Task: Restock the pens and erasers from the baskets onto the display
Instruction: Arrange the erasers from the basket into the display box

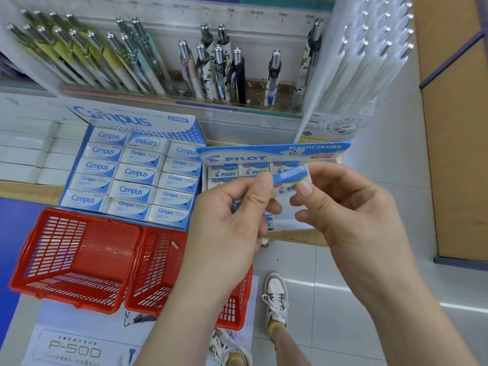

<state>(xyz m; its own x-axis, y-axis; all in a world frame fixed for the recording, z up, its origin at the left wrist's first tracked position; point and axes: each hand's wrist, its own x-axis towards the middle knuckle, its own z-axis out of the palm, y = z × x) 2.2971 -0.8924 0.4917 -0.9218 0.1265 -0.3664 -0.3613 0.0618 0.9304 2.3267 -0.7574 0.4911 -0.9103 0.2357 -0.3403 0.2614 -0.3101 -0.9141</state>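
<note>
A small blue-and-white Pilot eraser (290, 178) is pinched between my left hand (229, 220) and my right hand (351, 207), held just above the Pilot display box (274, 154). My left hand also has more erasers (268, 220) tucked under its fingers. The Pilot box shows a back row of erasers; its front part is hidden by my hands. To its left sits the Campus eraser box (132, 175), filled with several rows. Patterned pens (219, 70) stand in the clear rack behind.
Two red baskets (76, 260) (158, 268) stand on a low surface at the lower left; the left one holds nothing visible, the right has one small eraser (174, 244). White boxes (29, 151) are stacked at the left. My feet (276, 297) stand on the tiled floor.
</note>
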